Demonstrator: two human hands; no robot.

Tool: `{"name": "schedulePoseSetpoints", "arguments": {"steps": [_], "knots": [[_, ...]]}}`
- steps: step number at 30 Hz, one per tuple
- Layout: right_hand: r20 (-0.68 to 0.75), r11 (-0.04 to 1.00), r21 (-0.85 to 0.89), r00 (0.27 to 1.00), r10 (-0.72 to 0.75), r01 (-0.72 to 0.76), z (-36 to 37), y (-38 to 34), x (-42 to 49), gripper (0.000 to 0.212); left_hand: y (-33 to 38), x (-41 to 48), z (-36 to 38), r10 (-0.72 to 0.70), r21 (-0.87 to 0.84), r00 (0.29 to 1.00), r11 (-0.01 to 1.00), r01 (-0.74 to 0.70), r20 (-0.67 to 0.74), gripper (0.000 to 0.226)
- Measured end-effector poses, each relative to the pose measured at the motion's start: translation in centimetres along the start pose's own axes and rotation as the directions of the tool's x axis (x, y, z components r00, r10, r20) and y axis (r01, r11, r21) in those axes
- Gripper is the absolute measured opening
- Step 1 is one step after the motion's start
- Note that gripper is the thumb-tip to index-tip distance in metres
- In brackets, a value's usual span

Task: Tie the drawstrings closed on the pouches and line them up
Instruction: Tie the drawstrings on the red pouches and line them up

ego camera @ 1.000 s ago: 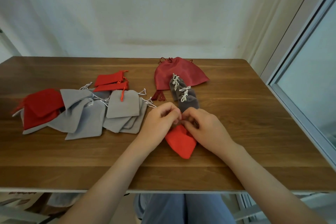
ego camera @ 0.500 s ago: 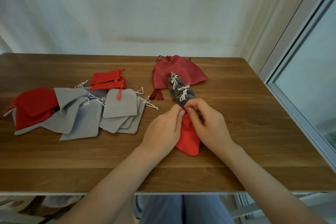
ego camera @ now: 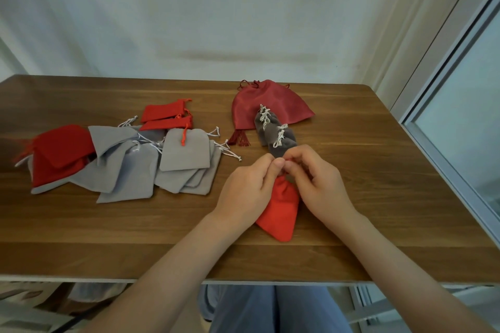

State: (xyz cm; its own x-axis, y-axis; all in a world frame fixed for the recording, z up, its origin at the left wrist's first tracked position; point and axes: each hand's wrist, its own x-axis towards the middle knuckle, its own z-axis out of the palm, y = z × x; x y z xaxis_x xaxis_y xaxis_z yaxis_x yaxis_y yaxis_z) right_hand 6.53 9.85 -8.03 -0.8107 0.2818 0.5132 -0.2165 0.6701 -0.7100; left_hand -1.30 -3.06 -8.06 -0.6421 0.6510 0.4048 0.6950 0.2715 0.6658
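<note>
A small red pouch (ego camera: 281, 211) lies on the wooden table (ego camera: 162, 230) near the front edge. Its gathered neck is hidden between my fingers. My left hand (ego camera: 249, 189) and my right hand (ego camera: 316, 181) meet above the neck, and both pinch the red drawstring there. Just beyond my fingertips, a row of tied grey pouches (ego camera: 273, 132) with white knots runs away from me. The row overlaps a larger dark red satin pouch (ego camera: 270, 103) with a tassel.
A loose heap of flat grey pouches (ego camera: 151, 162) covers the table's left half. With them lie a wide red pouch (ego camera: 62, 154) and two small red pouches (ego camera: 167, 117). A window frame (ego camera: 443, 143) borders the right side, and a white wall stands behind.
The red pouch's body has swung from lying crosswise to pointing toward me. Both hands have stayed at its neck, working the drawstring, and the view shifted slightly.
</note>
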Motion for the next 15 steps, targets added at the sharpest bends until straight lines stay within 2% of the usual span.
{"name": "schedulePoseSetpoints", "arguments": {"steps": [3, 7, 9, 12, 15], "knots": [[-0.016, 0.991, 0.109, 0.997, 0.079, -0.077, -0.2, -0.4, 0.3, 0.009, 0.5, 0.1, -0.3, -0.025, -0.022, 0.999, 0.999, 0.025, 0.024, 0.043], [-0.002, 0.939, 0.298, 0.984, 0.178, -0.169, -0.5, -0.7, 0.8, 0.011, 0.5, 0.0, -0.2, 0.003, 0.017, 1.0, 1.0, -0.003, -0.006, 0.015], [-0.003, 0.923, 0.32, 0.974, 0.227, -0.215, -0.5, -0.5, 0.9, 0.009, 0.2, 0.0, 0.0, 0.037, 0.046, 0.997, 0.998, -0.034, -0.061, 0.011], [0.015, 0.905, 0.299, 0.95, 0.311, -0.301, -0.3, -0.2, 0.9, 0.01, -0.4, 0.4, 0.3, 0.096, 0.058, 0.978, 0.995, -0.086, -0.186, 0.017], [0.03, 0.923, 0.223, 0.948, 0.316, -0.315, 0.0, 0.1, 0.9, 0.011, -0.7, 0.5, 0.4, 0.116, 0.08, 0.96, 0.992, -0.099, -0.256, 0.02]]}}
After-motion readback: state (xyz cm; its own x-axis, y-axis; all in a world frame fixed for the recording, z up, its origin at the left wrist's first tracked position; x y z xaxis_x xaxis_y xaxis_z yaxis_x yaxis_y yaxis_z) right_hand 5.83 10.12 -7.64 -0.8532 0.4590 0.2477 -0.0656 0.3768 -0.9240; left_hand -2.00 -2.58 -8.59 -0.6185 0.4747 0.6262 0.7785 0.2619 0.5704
